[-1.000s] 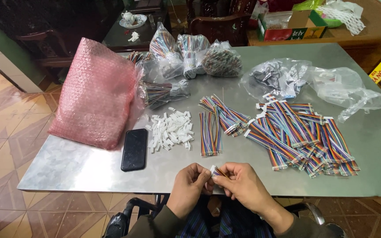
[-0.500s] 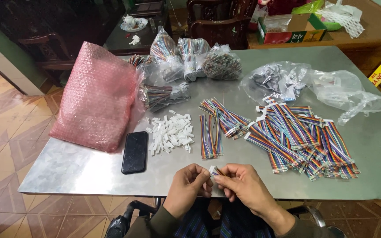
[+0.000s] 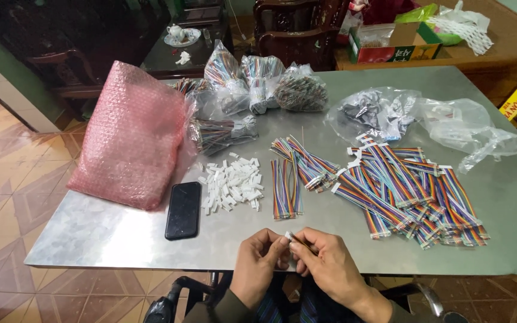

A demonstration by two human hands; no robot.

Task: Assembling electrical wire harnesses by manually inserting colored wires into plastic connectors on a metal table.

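Almost nothing moves since the earlier frames: both hands stay at the near edge of the table (image 3: pixel 121 236), the fingertips a touch closer together, the view barely shifted. The work reads as the same joining step, still under way.

Largest to smallest:
- Pink bubble-wrap bag (image 3: pixel 130 134), far left, upright against the clear bags of wire.
- Ribbon cables (image 3: pixel 408 191), heaped at right; a smaller bunch lies just left of them.
- Phone (image 3: pixel 183 210), flat, beside the pile of white connectors (image 3: pixel 233 183).
- Left hand (image 3: pixel 258 263) and right hand (image 3: pixel 327 266), pressed together, pinching one small white connector (image 3: pixel 289 235) between the fingertips (wires under the right hand are mostly hidden).
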